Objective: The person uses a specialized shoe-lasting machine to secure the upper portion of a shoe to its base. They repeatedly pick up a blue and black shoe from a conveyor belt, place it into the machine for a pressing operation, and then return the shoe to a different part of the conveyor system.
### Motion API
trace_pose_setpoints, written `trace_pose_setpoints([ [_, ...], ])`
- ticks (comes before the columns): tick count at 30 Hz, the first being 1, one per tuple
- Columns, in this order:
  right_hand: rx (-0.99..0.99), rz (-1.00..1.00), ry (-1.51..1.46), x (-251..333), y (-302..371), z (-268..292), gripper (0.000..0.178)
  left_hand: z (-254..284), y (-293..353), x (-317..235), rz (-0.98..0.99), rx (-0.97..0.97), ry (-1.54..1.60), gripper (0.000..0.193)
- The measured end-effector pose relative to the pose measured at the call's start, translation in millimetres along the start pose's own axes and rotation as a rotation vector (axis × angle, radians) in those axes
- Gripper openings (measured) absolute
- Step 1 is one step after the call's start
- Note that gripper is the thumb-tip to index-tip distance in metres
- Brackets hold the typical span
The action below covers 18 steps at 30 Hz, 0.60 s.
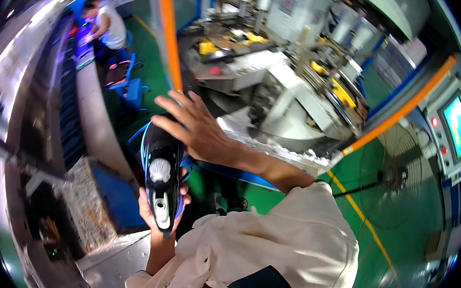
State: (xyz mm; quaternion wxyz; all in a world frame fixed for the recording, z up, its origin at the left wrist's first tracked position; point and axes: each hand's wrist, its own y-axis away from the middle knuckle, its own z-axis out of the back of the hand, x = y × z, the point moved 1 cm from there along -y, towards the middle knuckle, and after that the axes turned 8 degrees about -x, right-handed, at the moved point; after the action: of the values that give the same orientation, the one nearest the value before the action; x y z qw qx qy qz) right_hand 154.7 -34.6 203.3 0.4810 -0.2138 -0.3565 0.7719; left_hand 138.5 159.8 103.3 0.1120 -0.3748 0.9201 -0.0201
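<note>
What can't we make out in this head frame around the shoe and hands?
- Toe end of the black-and-blue shoe: head view, covered by the right hand laid over it.
- Left hand: head view, mostly behind the shoe's heel; only fingertips and the palm edge show.
- Shoe's far side: turned away from the camera.
- Seated person at the long conveyor: too small and bent by the fisheye rim to tell what their hands do.

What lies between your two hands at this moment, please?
In the head view, a black and blue shoe lies between them: the left hand cups its lower end, and the right hand rests open over its upper end.
</note>
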Motion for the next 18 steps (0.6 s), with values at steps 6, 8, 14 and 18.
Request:
trace_pose_setpoints([
  [6,-0.174,-1.022,-1.603,-75.8,160.8,69.3,0.102,12.4,-105.1,119.3,-0.161,-0.189,-0.507,0.051],
  [8,-0.347,-1.176,-1.304,-102.5,205.2,69.7,0.090,10.7,-138.1,168.2,-0.191,-0.200,-0.829,0.053],
  [14,-0.894,-1.591,-0.818,-168.1,282.4,121.1,0.067,-12.1,-215.6,274.4,0.207,-0.001,-1.342,0.067],
  [18,-1.151,-1.575,-0.566,-216.9,347.4,160.8,0.067,-17.2,-290.5,317.5,0.385,0.198,-1.353,0.060],
])
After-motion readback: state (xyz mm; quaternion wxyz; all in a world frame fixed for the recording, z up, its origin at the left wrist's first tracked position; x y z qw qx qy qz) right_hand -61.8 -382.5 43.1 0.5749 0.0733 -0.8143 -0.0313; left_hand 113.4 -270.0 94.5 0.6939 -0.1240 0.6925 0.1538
